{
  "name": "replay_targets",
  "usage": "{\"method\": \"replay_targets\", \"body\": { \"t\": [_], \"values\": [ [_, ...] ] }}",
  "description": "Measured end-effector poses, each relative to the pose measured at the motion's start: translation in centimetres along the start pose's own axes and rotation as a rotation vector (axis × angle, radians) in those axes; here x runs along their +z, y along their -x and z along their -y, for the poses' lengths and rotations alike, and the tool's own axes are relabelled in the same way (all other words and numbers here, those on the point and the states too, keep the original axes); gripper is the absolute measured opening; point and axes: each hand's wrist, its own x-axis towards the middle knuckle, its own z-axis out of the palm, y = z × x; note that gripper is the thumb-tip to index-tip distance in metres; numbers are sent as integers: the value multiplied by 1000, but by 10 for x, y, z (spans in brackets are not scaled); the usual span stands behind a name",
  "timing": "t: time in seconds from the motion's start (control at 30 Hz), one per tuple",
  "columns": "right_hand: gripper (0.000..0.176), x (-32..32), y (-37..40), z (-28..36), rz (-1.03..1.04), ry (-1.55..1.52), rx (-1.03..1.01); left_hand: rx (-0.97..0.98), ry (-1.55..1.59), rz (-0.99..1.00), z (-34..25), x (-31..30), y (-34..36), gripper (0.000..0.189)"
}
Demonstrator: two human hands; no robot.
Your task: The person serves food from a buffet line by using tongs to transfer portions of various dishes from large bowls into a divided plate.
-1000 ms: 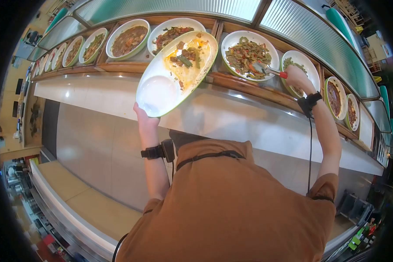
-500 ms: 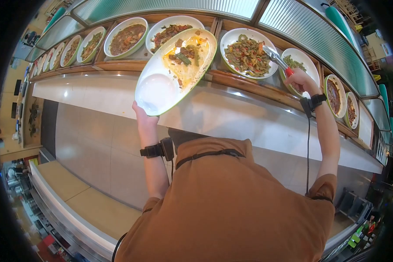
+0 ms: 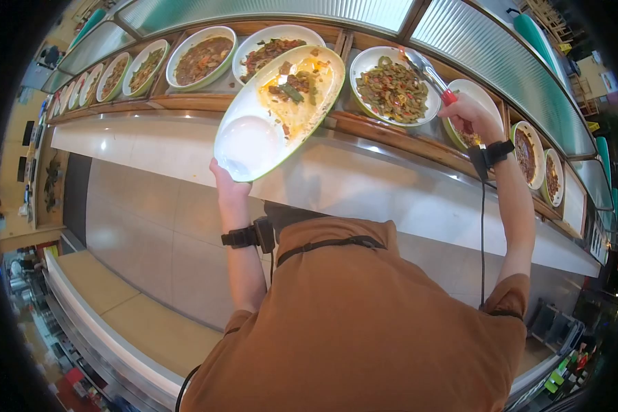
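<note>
My left hand (image 3: 231, 184) is closed on the near end of a large oval dish (image 3: 250, 141), white inside with a green outside. The dish is tilted over the counter edge, with oily sauce and a few food scraps at its far end. My right hand (image 3: 475, 118) grips red-handled metal tongs (image 3: 429, 72). The tongs' tips reach the far right rim of a round bowl (image 3: 427, 113) of chopped green and red vegetables (image 3: 391, 89). Below my right hand lies another bowl (image 3: 484, 96), partly hidden by the hand.
More food bowls line the wooden-framed counter, including a brown stew (image 3: 202, 60) on the left and a dark dish (image 3: 525, 152) on the right. Ribbed glass panels (image 3: 484, 51) stand behind them. A white ledge (image 3: 364, 175) runs along the front.
The tongs have shifted up and slightly left, from over the vegetables to the bowl's far rim, as my right hand rose a little. My left hand and the oval dish have barely moved.
</note>
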Motion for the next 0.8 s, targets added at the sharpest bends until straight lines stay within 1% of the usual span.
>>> {"method": "replay_targets", "body": {
  "t": [0.1,0.13,0.17,0.23,0.27,0.33,0.37,0.4,0.5,0.53,0.63,0.73,0.8],
  "values": [
    [23,17,15,41,49,104,-91,-15,14,38,-2,-2,-2,52],
    [25,21,10,45,65,45,-86,-22,24,54,-1,-3,-4,52],
    [25,26,3,49,101,20,-108,10,-9,44,0,-7,-6,51],
    [27,38,-23,51,174,-28,-154,78,-73,24,3,-17,-14,51],
    [23,39,-58,37,235,-72,-200,56,-48,-3,1,-12,-8,51],
    [21,53,-69,47,187,47,-219,13,2,-56,-3,6,7,51],
    [20,62,-73,54,162,106,-230,8,10,-49,-3,5,7,51],
    [22,69,-60,70,213,110,-246,4,18,-41,-3,4,5,51],
    [19,91,-56,89,103,439,-307,-2,53,-15,-2,4,4,51],
    [17,96,-55,95,100,523,-305,-4,66,-5,-3,4,4,51],
    [18,110,-55,108,-21,764,-346,-5,66,-30,-1,2,2,51],
    [14,117,-73,99,-115,935,-534,16,44,-15,-2,7,5,51],
    [12,120,-72,95,-245,999,-597,15,34,9,-1,6,5,51]
  ]
}}
